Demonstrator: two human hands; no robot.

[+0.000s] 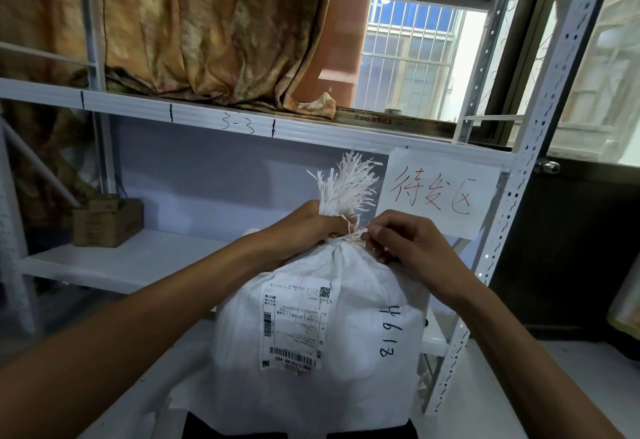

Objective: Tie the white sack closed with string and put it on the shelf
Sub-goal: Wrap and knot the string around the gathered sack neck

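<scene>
The left hand (304,227) is gripping the white sack's (322,327) gathered neck while the right hand (405,241) is pinching the string (349,234) there. The knot is seemingly still being worked, and shelving (138,258) is remaining.

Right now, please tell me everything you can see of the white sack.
The white sack looks like woven plastic, full and rounded, standing upright before the shelf. Its neck is gathered, with a frayed fringe above. A printed label with barcodes and black handwritten numbers mark its front. The left hand grips the neck; the right hand pinches string there.

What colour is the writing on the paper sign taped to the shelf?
Red, on the white paper sign fixed to the shelf; seen in the head view.
</scene>
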